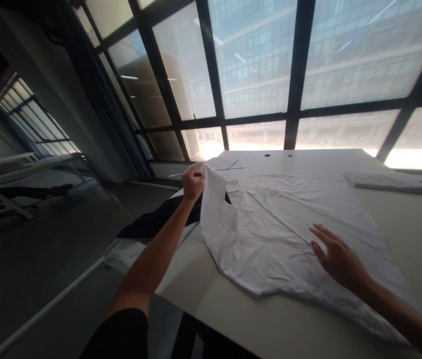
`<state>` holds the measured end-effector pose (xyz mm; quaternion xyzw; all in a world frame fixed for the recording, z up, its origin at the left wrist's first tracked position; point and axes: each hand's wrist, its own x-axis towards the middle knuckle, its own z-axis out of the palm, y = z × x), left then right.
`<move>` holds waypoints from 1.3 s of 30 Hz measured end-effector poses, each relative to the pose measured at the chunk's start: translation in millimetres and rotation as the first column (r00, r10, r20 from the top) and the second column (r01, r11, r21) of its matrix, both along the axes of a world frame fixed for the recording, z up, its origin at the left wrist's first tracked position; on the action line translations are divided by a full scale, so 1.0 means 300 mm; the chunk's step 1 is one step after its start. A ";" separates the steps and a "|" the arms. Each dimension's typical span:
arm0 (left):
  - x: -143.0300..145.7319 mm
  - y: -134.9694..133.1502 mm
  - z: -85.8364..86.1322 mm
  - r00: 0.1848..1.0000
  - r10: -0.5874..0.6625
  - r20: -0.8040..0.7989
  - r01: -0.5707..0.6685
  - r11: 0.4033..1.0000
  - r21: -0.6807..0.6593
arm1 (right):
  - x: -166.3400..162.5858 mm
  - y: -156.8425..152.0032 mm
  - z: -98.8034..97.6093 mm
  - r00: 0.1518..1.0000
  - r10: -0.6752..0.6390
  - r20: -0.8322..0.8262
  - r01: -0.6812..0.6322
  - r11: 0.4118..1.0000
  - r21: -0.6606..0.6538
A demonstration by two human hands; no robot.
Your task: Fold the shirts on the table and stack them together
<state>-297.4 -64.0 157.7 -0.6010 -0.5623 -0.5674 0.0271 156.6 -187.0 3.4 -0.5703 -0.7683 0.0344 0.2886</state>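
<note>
A creased white shirt lies spread over the white table, and its left end is lifted off the tabletop. My left hand is closed in a pinch on the raised corner of that end. Cloth hangs from my fingers down to the table. Over the lower right part of the shirt is my right hand, palm down with fingers apart and holding nothing. Whether its fingertips touch the fabric I cannot tell.
Behind my left arm, dark cloth lies at the table's left edge, with clear plastic beside it. Paper sheets rest at the back. A folded white cloth sits at the right on the table. Large windows rise behind.
</note>
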 end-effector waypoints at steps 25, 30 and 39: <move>0.823 -0.380 -0.405 0.276 -0.718 -0.639 0.562 0.660 -0.499 | 0.008 0.183 0.089 0.830 0.244 -0.502 -0.365 0.917 -0.159; 0.794 -0.405 -0.428 0.189 -0.806 -0.561 0.630 0.538 -0.560 | -0.010 0.158 0.120 0.930 0.367 -0.031 -0.367 0.930 -0.018; 0.709 -0.463 -0.353 0.004 -0.953 -0.303 0.760 0.200 -0.618 | -0.141 0.100 0.167 0.867 0.315 0.385 -0.233 0.941 -0.245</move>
